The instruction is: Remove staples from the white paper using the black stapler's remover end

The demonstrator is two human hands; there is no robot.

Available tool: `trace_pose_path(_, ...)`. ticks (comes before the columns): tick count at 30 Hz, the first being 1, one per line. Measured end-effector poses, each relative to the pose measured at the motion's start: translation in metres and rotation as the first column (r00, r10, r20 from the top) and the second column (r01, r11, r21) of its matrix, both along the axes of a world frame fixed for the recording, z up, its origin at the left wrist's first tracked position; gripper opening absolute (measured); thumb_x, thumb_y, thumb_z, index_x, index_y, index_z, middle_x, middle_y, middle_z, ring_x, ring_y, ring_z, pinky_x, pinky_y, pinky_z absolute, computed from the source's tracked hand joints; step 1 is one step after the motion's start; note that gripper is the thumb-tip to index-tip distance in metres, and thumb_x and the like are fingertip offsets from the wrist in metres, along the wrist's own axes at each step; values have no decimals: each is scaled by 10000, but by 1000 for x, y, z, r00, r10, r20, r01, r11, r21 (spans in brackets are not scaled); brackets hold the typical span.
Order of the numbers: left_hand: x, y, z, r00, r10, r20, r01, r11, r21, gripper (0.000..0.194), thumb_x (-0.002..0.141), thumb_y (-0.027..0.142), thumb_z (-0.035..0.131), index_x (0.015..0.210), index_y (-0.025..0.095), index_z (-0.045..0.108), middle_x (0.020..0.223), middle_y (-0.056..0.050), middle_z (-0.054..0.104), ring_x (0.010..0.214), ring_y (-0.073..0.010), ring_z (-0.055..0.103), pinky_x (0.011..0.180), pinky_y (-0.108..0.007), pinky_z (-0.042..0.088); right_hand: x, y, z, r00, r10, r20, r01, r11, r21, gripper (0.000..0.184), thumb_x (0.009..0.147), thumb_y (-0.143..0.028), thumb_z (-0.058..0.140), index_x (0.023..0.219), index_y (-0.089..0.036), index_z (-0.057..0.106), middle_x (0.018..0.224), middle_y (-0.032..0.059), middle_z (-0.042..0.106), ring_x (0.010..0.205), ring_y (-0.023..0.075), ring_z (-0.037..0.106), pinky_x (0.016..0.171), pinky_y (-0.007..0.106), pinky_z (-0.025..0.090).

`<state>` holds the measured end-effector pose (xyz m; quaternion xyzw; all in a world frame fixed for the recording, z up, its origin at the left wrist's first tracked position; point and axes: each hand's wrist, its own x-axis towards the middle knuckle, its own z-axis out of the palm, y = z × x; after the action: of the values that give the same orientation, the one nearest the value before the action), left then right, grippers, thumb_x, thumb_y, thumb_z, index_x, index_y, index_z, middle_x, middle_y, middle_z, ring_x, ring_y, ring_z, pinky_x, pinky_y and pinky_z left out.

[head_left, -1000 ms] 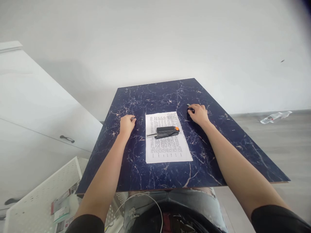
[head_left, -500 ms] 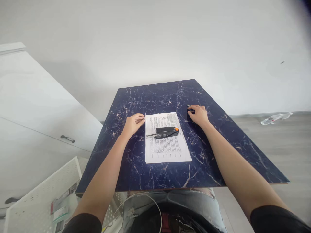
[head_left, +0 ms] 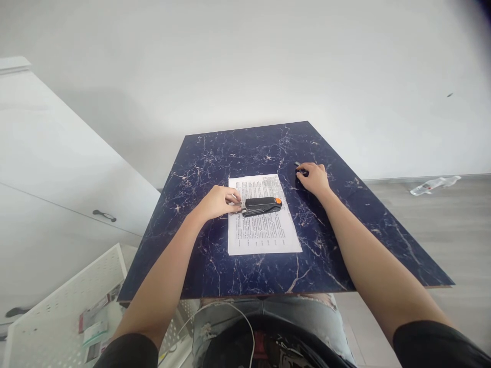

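Observation:
A black stapler (head_left: 264, 205) with an orange end lies across a printed sheet of paper (head_left: 261, 236). A thin metal piece sticks out of the stapler's left end. My left hand (head_left: 218, 202) has its thumb and fingers closed around that piece, which they partly cover. Right of the paper's top corner, my right hand (head_left: 315, 178) rests on the table with curled fingers around a small dark object (head_left: 297, 164). Most of that object is hidden, so its kind does not show.
The dark blue marble-patterned table (head_left: 245, 151) has its far edge near a white wall. A white perforated basket (head_left: 65, 306) with packets stands low at the left, below a white cabinet (head_left: 69, 168). A clear plastic bottle (head_left: 434, 185) lies on the floor at the right.
My left hand has moved right from the paper's left edge onto the metal piece at the stapler's end. The right hand keeps its place; the whole view has shifted slightly.

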<state>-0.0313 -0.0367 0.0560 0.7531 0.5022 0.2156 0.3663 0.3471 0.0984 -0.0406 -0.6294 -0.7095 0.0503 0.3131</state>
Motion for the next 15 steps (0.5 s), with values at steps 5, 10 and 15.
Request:
trace_pose_path(5, 3, -2, -3, 999, -40, -20, 40, 999, -14, 186, 725, 225, 844, 904, 250, 798, 902, -72, 812, 863, -274, 785, 815, -436, 621, 0, 0, 0, 1000, 4, -2, -4, 1000, 5, 361, 842, -362, 536, 1081, -257, 785, 1243, 80, 727, 1157, 344, 568, 1008, 572, 417)
trace_pose_path(10, 5, -2, -5, 998, -48, -43, 48, 999, -9, 211, 721, 224, 851, 924, 256, 804, 912, -72, 813, 887, -281, 783, 838, -451, 613, 0, -1, 1, 1000, 9, -4, -9, 1000, -5, 368, 845, -357, 531, 1094, -252, 780, 1241, 82, 722, 1152, 335, 563, 1003, 564, 414)
trace_pose_path(15, 7, -2, -4, 994, -58, -96, 60, 998, 19, 216, 725, 228, 843, 936, 257, 808, 907, -70, 815, 898, -289, 784, 851, -453, 603, 0, -2, 3, 1000, 5, 2, -5, 1000, -5, 360, 848, -372, 543, 1086, -238, 778, 1248, 87, 722, 1141, 336, 557, 995, 531, 421)
